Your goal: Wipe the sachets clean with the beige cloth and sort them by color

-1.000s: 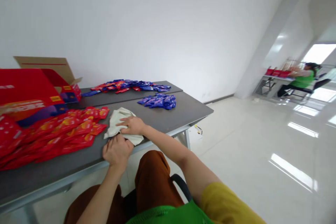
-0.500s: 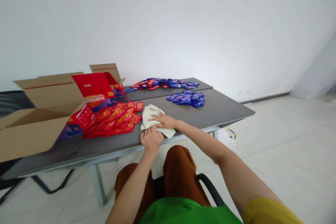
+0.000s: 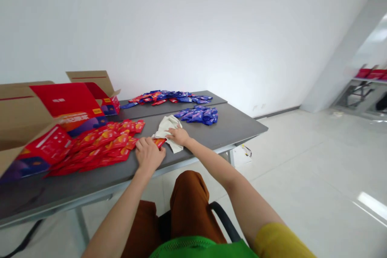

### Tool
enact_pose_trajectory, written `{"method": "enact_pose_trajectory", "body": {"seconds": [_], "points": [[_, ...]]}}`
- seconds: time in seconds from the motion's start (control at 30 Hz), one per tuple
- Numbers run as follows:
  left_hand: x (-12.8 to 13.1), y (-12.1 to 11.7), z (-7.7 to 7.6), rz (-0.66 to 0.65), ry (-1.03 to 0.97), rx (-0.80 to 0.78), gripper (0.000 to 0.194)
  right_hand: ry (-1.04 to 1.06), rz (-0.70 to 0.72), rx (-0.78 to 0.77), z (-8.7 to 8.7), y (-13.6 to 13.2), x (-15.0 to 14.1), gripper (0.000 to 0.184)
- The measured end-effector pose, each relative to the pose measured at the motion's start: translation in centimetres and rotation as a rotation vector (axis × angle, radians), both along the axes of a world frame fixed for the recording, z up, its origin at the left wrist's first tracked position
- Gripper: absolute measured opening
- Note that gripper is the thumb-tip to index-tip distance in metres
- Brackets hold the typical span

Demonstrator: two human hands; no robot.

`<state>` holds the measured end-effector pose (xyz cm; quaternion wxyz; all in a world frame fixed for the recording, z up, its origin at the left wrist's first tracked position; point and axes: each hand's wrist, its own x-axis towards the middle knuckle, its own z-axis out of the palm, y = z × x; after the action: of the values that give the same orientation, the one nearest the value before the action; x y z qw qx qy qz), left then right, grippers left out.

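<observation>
Right hand [image 3: 179, 136] on white cloth [image 3: 167, 125]

Dark table [image 3: 238, 123], packets [image 3: 102, 145], cloth [image 3: 169, 127], boxes [image 3: 72, 105]

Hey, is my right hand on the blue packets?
No, your right hand is on the white cloth, and the blue packets lie beyond it.
</observation>
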<state>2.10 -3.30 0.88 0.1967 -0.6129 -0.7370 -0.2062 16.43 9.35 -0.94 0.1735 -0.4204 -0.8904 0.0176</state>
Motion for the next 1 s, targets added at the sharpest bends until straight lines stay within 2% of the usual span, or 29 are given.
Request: {"method": "enact_pose_trajectory", "body": {"seconds": [0.13, 0.23, 0.33, 0.47, 0.53, 0.6, 0.67, 0.77, 0.87, 1.0], "points": [[-0.9, 1.4, -0.4, -0.093, 0.003, -0.090, 0.042, 0.072, -0.035, -0.083, 0.2, -0.1, 0.1, 0.042], [-1.0, 1.3, -0.2, -0.090, -0.021, -0.082, 0.037, 0.178, -0.039, -0.171, 0.4, -0.1, 0.1, 0.040], [-0.8, 0.6, 0.2, 0.009, -0.092, -0.042, 0.041, 0.276, -0.003, -0.209, 0.8, 0.1, 0.1, 0.039], [-0.9, 0.3, 0.5, 0.173, -0.254, -0.046, 0.041, 0.464, 0.002, -0.208, 1.7, -0.5, 0.3, 0.061], [-1.1, 0.4, 0.5, 0.214, -0.327, -0.084, 0.037, 0.522, 0.011, -0.203, 2.1, -1.6, 0.4, 0.061], [-1.3, 0.6, 0.5, 0.225, -0.367, -0.109, 0.032, 0.454, 0.049, -0.200, 2.1, -3.4, 0.1, 0.053], [-1.4, 0.7, 0.4, 0.211, -0.357, -0.108, 0.031, 0.287, 0.117, -0.177, 1.6, -5.4, -0.6, 0.047], [-1.5, 0.8, 0.2, 0.213, -0.297, -0.115, 0.035, 0.127, 0.219, -0.084, 0.4, -7.2, -1.8, 0.054], [-1.1, 0.7, 0.0, 0.163, -0.213, -0.148, 0.041, 0.075, 0.237, -0.043, -0.2, -6.4, -2.5, 0.055], [-0.4, 0.5, -0.6, 0.042, -0.069, -0.141, 0.044, 0.023, 0.081, -0.064, 0.2, -3.5, -2.7, 0.052]]}}
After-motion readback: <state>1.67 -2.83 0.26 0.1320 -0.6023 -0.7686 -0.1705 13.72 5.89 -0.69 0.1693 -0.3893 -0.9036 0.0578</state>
